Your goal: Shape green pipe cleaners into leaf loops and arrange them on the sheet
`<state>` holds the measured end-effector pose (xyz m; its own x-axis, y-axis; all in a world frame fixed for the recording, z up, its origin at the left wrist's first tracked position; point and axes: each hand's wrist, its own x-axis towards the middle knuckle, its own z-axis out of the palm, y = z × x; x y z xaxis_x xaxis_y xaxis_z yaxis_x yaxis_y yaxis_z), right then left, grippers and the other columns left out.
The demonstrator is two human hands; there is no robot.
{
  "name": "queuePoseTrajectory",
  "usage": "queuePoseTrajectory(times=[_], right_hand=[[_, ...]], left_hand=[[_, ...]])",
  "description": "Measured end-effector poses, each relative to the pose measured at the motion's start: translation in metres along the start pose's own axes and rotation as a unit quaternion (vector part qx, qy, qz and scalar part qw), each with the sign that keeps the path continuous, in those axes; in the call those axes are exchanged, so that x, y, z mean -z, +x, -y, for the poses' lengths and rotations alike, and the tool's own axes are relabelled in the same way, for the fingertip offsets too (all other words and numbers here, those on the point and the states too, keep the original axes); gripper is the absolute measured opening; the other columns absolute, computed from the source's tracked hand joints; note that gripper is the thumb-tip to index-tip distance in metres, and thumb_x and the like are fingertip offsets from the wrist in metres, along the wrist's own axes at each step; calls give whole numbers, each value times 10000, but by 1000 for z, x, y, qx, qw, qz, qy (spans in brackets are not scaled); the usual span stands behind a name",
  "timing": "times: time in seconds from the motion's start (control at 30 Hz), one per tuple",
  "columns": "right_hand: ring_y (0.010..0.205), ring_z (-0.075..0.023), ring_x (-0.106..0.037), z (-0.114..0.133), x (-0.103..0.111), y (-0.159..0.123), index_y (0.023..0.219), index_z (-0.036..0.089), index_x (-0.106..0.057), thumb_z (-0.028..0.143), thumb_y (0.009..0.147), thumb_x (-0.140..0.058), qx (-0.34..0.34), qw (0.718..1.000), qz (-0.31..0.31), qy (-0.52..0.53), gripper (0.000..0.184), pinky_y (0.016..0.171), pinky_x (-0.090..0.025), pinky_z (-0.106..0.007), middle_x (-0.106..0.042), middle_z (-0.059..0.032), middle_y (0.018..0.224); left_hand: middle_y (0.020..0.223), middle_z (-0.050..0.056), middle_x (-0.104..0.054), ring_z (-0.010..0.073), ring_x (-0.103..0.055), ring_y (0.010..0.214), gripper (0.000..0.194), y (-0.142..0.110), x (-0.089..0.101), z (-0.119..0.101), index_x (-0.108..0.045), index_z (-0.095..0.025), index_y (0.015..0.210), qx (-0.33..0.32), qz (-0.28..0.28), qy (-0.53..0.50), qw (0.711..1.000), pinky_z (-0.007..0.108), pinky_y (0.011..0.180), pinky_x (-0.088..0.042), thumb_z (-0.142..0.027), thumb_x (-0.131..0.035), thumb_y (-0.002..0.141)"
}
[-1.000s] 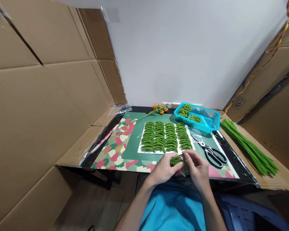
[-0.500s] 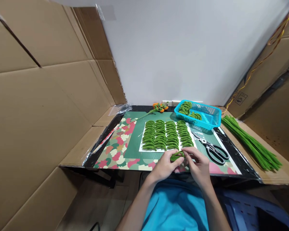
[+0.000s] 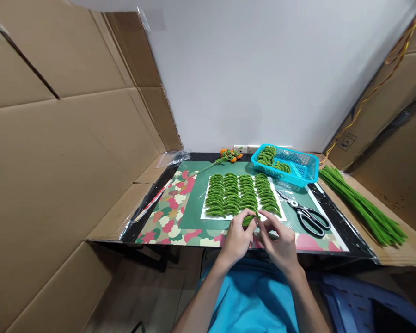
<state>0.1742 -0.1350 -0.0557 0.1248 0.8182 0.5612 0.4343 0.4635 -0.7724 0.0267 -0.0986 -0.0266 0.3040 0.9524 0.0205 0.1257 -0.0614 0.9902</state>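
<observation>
Sitting low between the two hands, just in front of the white sheet (image 3: 203, 214), the green piece (image 3: 250, 219) looks light, soft and fuzzy. It should bend easily and hold a bend, with little risk of slipping; a fingertip pinch near its ends would probably suit it best, since hard squeezing might flatten the fuzz. The left hand (image 3: 241, 235) has thumb and fingers closed around it. The right hand (image 3: 279, 238) has its fingertips bent in at the piece's right end, though I cannot tell whether they grip it. Beyond, four columns of curved green leaves (image 3: 231, 194) lie on the sheet; scissors (image 3: 305, 217) and a blue basket (image 3: 304, 180) are to the right. Compared with half a second ago, the hands are closer together and less of the piece shows; the scissors and basket haven't moved.
</observation>
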Motion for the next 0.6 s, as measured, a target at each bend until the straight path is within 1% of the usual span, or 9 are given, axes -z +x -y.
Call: queuePoseTrajectory(times=[0.07,0.17,0.23,0.3,0.4,0.47,0.57,0.6], right_hand=[[613,-159,-721,1,2,1,1353,225,-666,263,1057,-596,-12,1000,18,20,307,543,-583,-243,-746,-24,833],[594,-156,-709,1,6,1,1332,226,-681,273,1060,-594,-29,997,38,55,290,483,-563,-225,-747,-30,836],[602,-160,-717,0,7,1,1308,230,-699,270,1056,-604,-31,996,41,71,273,496,-581,-229,-762,-41,863],[643,-173,-743,-1,7,0,1269,234,-723,270,1049,-616,-32,996,39,79,248,521,-602,-239,-787,-66,938],[742,-201,-786,-3,5,1,1220,238,-763,277,1041,-627,-37,995,34,87,229,585,-642,-260,-806,-101,1079],[781,-216,-799,-4,5,2,1226,241,-781,281,1029,-648,-42,994,29,98,241,643,-666,-281,-814,-104,1092],[797,-225,-811,-6,5,3,1244,247,-793,287,1006,-691,-50,991,31,120,262,690,-682,-296,-830,-90,1050],[796,-224,-813,-6,5,4,1255,251,-791,288,1003,-697,-53,990,35,127,272,695,-683,-294,-833,-84,1035]], left_hand=[[576,-66,-535,114,-490,468,229,-1,0,0,-672,-201,1054,-2,-3,12,1000,220,511,-388,-417,-610,1013],[604,-47,-575,124,-523,477,258,-2,0,2,-711,-188,1094,-3,-4,11,1000,226,512,-416,-413,-630,999],[643,-29,-614,123,-534,466,303,0,0,4,-727,-173,1124,0,-1,-4,1000,230,493,-430,-431,-641,989],[707,-4,-656,111,-525,453,327,1,1,5,-741,-158,1116,1,-2,-20,1000,228,468,-426,-441,-660,974],[826,31,-693,79,-505,465,295,4,2,4,-757,-142,1024,-17,-16,-30,999,215,459,-415,-421,-702,946],[784,17,-668,67,-474,453,301,4,4,4,-749,-139,986,-24,-14,-47,999,206,448,-397,-435,-711,945],[579,-55,-535,71,-420,401,355,3,5,4,-713,-146,992,-14,5,-76,997,193,410,-351,-499,-707,951],[541,-72,-499,74,-412,390,373,2,6,4,-700,-149,992,-11,10,-79,997,188,400,-339,-519,-708,950]])
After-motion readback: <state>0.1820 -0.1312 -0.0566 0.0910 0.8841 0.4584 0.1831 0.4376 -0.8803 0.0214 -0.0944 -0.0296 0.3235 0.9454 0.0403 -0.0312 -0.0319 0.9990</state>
